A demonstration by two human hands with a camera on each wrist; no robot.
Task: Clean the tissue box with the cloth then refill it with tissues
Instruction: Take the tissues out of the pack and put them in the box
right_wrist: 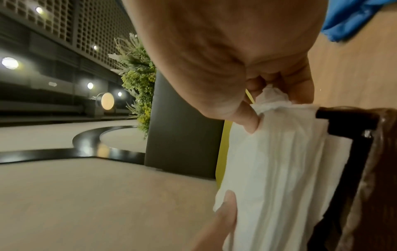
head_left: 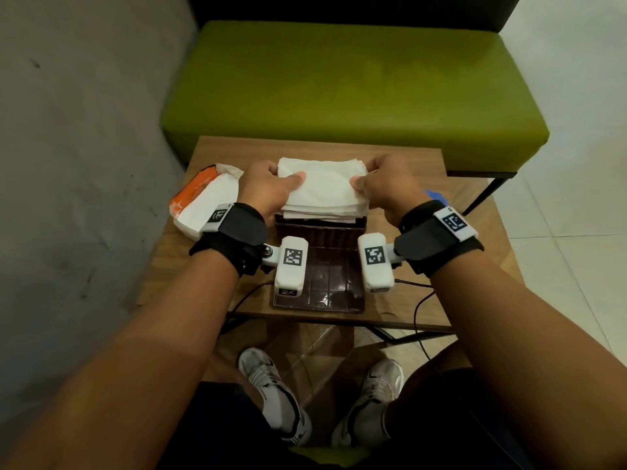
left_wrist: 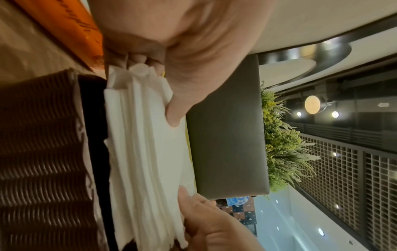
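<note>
Lowering a thick stack of tissues [head_left: 322,188] toward the open tissue box [head_left: 320,228], the person has both hands clamped on it, one at each end. The left hand [head_left: 268,188] pinches its end with the thumb on top and the fingers curled underneath; the right hand [head_left: 383,188] mirrors it on the other side. The stack sits right over the mouth of the dark brown box, on the wooden worktop [head_left: 407,164], and its bottom sheets look just about at the rim. The box lid [head_left: 325,283] lies flat in front, nearer the person.

The orange tissue pack [head_left: 203,201] rests to the left, and a scrap of blue cloth [head_left: 436,196] peeks out behind the right wrist, so the wiping seems done.

Now the tricky bit: keep the stack level and square to the opening. The corners under both grips are already crumpled, so a lighter squeeze would help. Ease it straight down, and slide the fingers out from beneath once the walls are guiding the sheets, or the edges may catch and fold.
</note>
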